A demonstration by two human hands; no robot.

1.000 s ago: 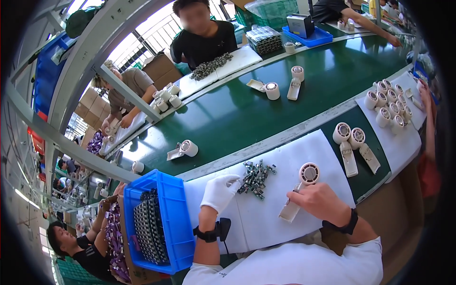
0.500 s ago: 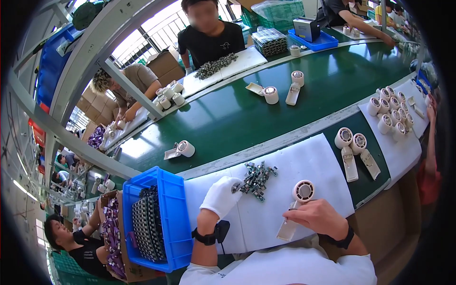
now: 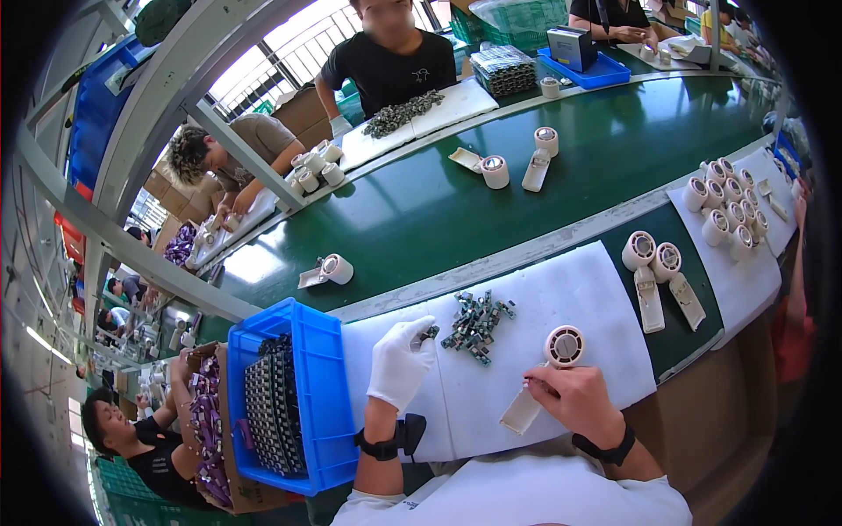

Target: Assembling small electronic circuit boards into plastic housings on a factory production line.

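My left hand [image 3: 399,364], in a white glove, pinches a small green circuit board [image 3: 429,333] between thumb and fingertips, just left of a loose pile of circuit boards [image 3: 476,324] on the white foam sheet [image 3: 395,443]. My bare right hand [image 3: 579,401] grips a small white handheld fan [image 3: 564,347] near its neck. The fan's round grille head points away from me, and its open handle shell [image 3: 520,410] slants toward my lower left. Part of the handle is hidden under my right fingers. Both wrists carry black bands.
A blue crate [image 3: 326,394] holding stacked circuit board panels stands left, beside a carton of purple-wrapped parts [image 3: 209,430]. Two opened fans [image 3: 649,272] lie right of the foam. Past it runs the green conveyor belt [image 3: 421,232] bearing more fans. Co-workers sit across and alongside.
My left hand has drawn back leftward from the pile with a circuit board in its fingertips. The right hand has shifted slightly, and the fan's handle has swung a little left.
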